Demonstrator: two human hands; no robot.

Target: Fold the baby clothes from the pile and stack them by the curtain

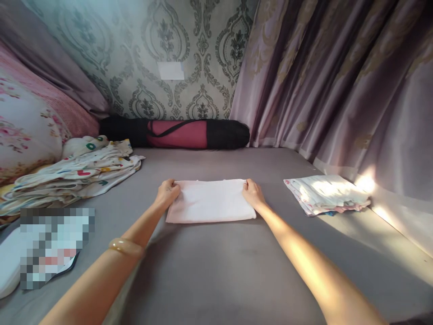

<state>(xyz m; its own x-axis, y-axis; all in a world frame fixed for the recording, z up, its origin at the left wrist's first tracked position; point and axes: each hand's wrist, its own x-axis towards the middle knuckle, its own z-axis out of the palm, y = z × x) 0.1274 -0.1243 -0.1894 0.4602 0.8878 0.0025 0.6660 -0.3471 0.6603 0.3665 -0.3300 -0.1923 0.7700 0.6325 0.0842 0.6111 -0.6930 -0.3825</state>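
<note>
A folded white cloth (211,201) is stretched between my two hands over the grey sheet (216,271). My left hand (168,191) is closed on its far left corner, with a pale bangle on that wrist. At the far right corner, my right hand (253,193) grips the cloth in the same way. The fingertips are partly hidden by the hands and the fabric. The cloth's near edge hangs toward me and looks fairly straight.
Folded clothes (328,194) lie at the right by the curtain (338,90). Patterned garments (91,169) are heaped at the left beside a floral pillow (27,126). A black and red long bag (179,134) rests along the wall. A blurred-out item (56,248) sits near left.
</note>
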